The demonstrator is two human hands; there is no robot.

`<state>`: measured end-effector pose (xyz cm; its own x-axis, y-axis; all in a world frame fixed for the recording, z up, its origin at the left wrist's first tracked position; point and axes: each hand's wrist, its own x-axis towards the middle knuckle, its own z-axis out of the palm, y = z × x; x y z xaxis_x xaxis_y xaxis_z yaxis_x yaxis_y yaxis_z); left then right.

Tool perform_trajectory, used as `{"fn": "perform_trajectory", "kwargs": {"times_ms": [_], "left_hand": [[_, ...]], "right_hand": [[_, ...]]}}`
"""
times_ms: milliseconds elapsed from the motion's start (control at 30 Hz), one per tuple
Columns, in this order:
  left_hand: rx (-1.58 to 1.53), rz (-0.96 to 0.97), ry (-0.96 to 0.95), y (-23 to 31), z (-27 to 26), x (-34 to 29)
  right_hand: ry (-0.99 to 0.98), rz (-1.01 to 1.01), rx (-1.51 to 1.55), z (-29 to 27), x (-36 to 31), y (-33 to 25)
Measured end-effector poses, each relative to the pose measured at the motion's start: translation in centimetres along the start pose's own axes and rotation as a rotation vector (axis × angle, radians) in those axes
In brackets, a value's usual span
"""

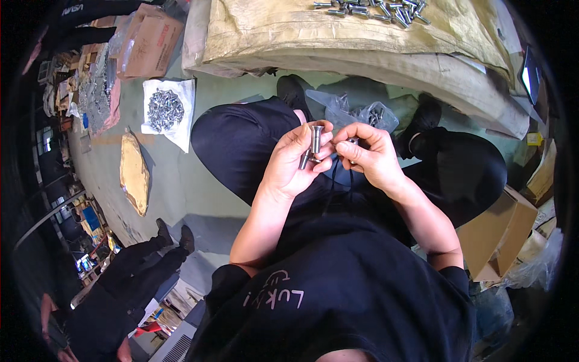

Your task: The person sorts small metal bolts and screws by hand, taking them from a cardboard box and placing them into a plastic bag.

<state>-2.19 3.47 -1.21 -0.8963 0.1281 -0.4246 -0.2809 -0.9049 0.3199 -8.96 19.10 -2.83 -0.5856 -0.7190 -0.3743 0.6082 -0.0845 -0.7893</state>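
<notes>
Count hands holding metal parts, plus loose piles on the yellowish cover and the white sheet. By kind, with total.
Hands holding metal parts, left hand and right hand: 2
Piles on yellowish cover: 1
Piles on white sheet: 1
Total: 4

Metal piece point(353, 143) in right hand point(377, 158) partly hidden; bolt pile point(386, 8) cut by top edge

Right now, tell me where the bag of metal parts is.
In the head view, the bag lies above and right of centre, just beyond the right hand, between the shoes.
</notes>
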Motion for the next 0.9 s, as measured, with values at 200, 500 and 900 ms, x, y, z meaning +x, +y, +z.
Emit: {"fn": "perform_trajectory", "kwargs": {"times_ms": [200,500,900], "left_hand": [[-0.002,-0.037,-0.03,0.8,-0.5,-0.3],[0.189,0.036,0.011,0.7,-1.3,-0.2],[0.288,0.027,0.12,-0.2,0.1,0.6]], "right_hand": [[0.018,0.023,0.046,0.1,0.4,0.5],[-0.028,0.001,0.211,0.3,1.0,1.2],[0.008,-0.21,0.015,0.0,0.9,0.8]]}}
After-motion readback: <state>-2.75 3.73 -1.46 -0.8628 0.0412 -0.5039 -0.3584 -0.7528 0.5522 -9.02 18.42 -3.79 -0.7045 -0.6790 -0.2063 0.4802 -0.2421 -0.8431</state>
